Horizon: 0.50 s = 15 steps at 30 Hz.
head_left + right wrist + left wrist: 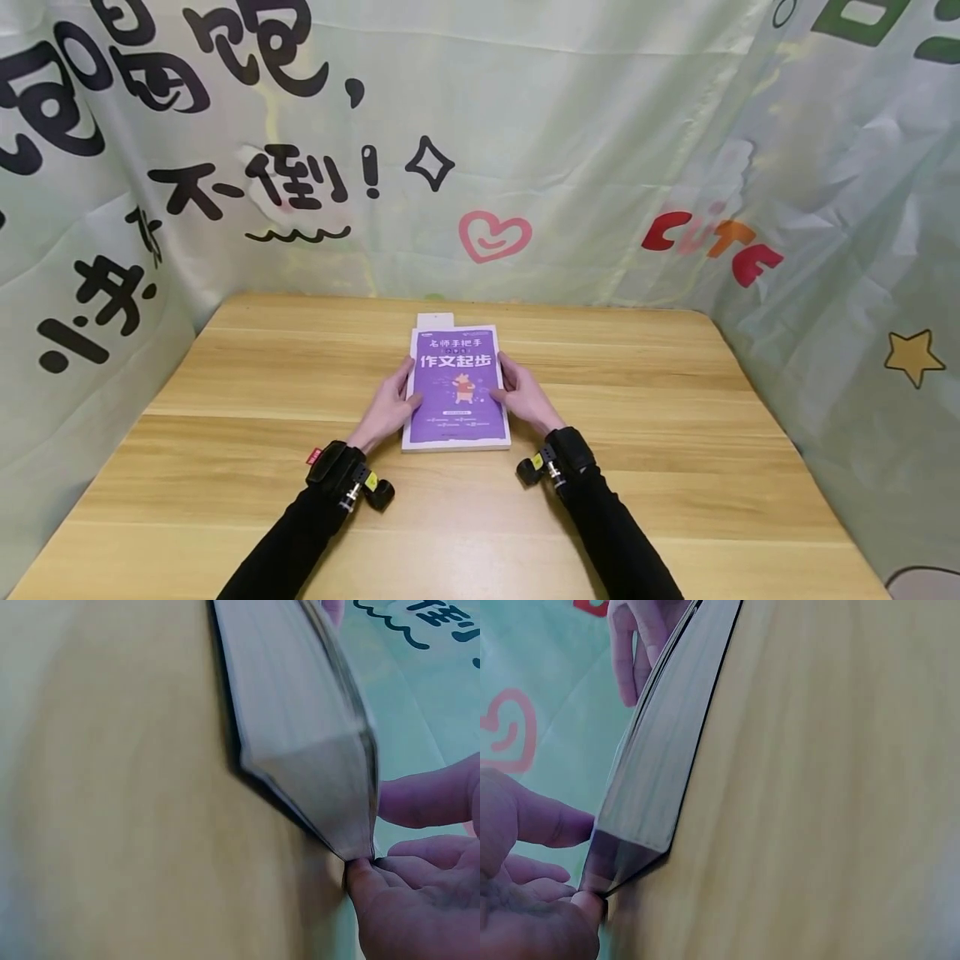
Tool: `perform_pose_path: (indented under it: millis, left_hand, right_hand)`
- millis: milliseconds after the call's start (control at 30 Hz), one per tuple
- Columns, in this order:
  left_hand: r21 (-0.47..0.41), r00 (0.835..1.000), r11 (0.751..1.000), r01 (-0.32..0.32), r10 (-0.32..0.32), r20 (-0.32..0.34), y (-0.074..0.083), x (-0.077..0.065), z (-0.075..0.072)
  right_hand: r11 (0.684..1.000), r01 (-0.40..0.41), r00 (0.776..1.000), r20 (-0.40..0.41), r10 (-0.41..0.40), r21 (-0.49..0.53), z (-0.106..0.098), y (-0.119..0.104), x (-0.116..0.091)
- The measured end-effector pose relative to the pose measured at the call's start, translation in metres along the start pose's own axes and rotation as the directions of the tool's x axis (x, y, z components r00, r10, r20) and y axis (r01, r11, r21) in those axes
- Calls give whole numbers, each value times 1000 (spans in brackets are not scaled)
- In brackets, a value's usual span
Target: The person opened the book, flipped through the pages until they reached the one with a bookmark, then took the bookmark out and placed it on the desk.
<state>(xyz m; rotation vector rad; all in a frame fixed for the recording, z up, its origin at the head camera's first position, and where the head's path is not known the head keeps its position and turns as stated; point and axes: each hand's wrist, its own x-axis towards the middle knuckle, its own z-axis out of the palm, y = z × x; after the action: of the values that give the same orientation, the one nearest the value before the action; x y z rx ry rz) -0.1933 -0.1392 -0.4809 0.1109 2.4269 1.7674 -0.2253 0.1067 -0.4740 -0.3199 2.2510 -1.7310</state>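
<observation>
A thick book (454,392) with a purple, white-bordered cover lies on the wooden table, its cover facing up. My left hand (387,406) grips its left side, thumb on the cover and fingers at the edge. On the opposite side my right hand (527,395) holds it the same way. The left wrist view shows the page block (660,735) of the book and my left fingers at its corner. From the right wrist, the book's edge (292,690) stands close, with my right fingers (427,799) against it. The undersides of both grips are hidden.
A small white piece (435,320) sticks out past the book's far edge. The wooden table (637,400) extends on both sides. A pale printed cloth (585,150) hangs behind and beside it. Each wrist wears a black camera mount (337,468).
</observation>
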Motion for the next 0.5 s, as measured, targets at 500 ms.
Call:
perform_pose_path:
  millis: [500]
  left_hand:
    - [15, 999, 999, -42, 42, -2, 11, -14, 31]
  right_hand:
    - [1000, 17, 1000, 8, -17, -14, -22, 8, -29]
